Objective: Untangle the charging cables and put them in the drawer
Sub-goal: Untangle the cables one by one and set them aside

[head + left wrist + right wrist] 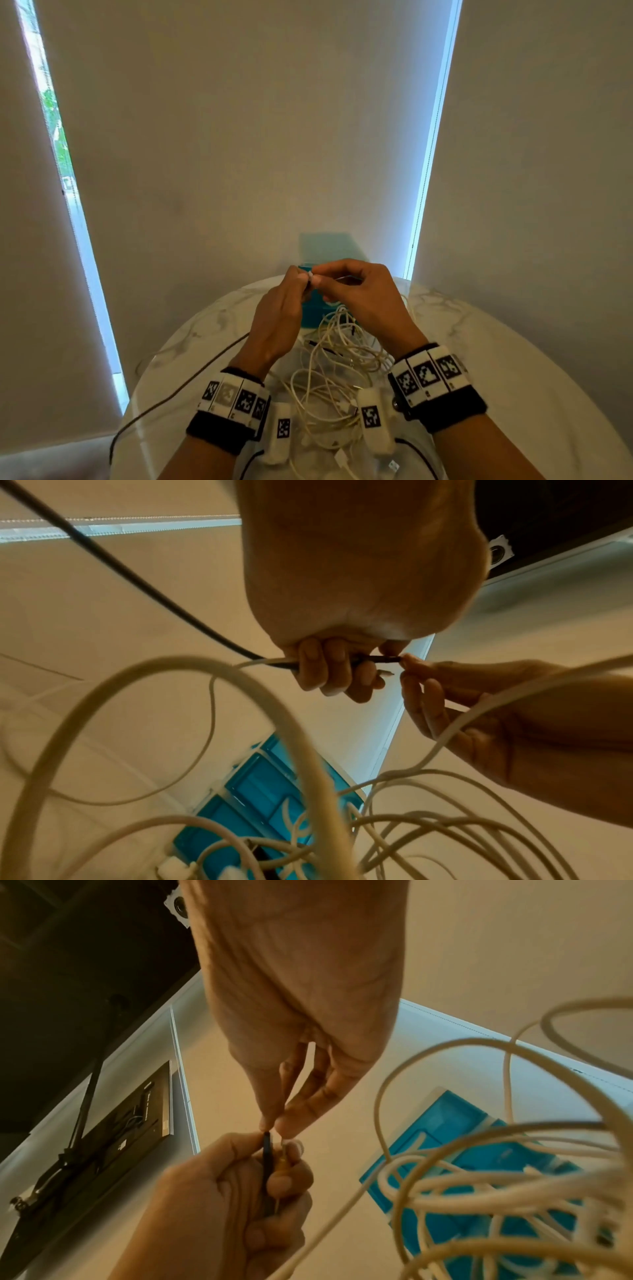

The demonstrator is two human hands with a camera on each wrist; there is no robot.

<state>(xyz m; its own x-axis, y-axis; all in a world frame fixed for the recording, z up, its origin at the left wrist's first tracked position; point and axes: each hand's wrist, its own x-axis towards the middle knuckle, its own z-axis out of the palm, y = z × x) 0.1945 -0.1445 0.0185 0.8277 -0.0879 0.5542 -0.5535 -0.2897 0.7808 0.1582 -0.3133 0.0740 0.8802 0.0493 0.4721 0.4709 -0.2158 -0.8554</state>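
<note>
The left hand is raised above the desk, its fingers curled round a black cable and a white one together, so that both ends stick out just past the knuckles toward the other hand. That fist looks like an anchor: it keeps the two ends steady and lifted clear of the heap, so that one strand can be traced and drawn out.

Just right of those fingers, the right hand meets the black cable's tip. Its thumb and forefinger are pressed together in a pinch at the black end, while the remaining fingers stay loosely extended, out of the way. A fine pinch suits a small plug; it is probably being worked free of the white strand beside it.

Below and behind both sets of fingers lies the tangle of white charging cables, looped over itself on the desk, with several strands rising toward the hands. One white loop hangs across the right palm in the left wrist view.

Beyond the fingertips, at the far edge of the desk, stands the blue drawer unit, partly hidden by the hands. Whether a drawer is pulled open cannot be told. No cable seems separated yet, so the untangling appears at an early stage.
</note>
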